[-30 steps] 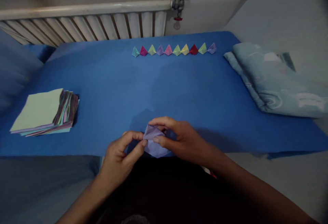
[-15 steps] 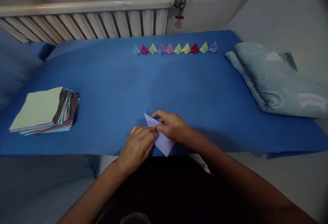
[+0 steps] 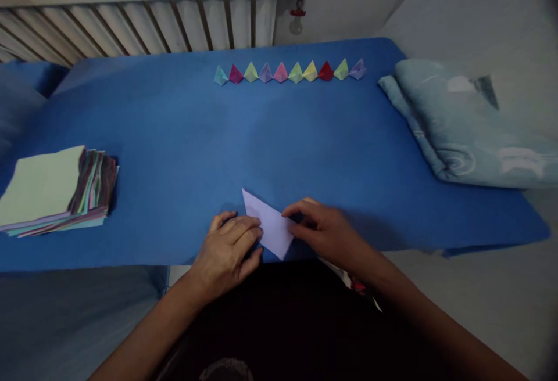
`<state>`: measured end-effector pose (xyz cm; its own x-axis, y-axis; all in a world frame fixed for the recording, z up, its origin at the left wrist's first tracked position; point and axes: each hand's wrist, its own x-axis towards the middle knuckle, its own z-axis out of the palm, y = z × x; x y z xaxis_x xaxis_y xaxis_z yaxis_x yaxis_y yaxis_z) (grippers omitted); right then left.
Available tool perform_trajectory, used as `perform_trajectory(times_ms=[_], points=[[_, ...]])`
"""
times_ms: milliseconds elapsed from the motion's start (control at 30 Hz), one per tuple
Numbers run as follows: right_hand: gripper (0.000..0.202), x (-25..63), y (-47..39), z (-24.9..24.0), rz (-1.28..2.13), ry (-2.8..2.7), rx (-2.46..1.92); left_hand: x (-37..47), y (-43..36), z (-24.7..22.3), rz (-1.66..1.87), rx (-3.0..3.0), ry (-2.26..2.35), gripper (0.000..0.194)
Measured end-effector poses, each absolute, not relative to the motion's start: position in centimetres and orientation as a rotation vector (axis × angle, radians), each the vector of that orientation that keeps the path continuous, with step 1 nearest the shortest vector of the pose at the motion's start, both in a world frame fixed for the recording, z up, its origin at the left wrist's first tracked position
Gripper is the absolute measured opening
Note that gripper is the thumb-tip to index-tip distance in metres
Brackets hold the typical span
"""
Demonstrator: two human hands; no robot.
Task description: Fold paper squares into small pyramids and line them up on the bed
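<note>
A folded light purple paper (image 3: 271,225) with pointed corners lies near the front edge of the blue surface (image 3: 187,137). My left hand (image 3: 231,244) rests at its left side, fingertips on the paper and fingers slightly apart. At the paper's right corner, my right hand (image 3: 316,227) pinches the edge between thumb and fingers. Along the back runs a row of several small folded paper pieces (image 3: 280,72) in turquoise, magenta, green, purple, pink, yellow and red.
A thick stack of coloured paper sheets (image 3: 41,186) lies at the left. Folded grey-green fabric (image 3: 466,125) sits at the right. Behind the surface are a white radiator (image 3: 174,21) and a valve with a red handle (image 3: 298,13).
My right hand has moved right, from the paper's upper middle to its right corner, uncovering more of the paper. My left hand has shifted slightly left. The view has shifted a little.
</note>
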<state>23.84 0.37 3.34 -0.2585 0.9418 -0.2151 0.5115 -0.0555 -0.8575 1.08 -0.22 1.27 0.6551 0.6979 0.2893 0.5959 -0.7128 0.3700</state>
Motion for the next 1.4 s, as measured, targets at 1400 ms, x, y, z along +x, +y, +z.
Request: perform_trajectory(times_ms=[1400], points=[[0.01, 24.8, 0.0, 1.3, 0.678, -2.102, -1.511, 2.9, -0.5, 0.5, 0.706, 2.51, 1.388, 0.007]])
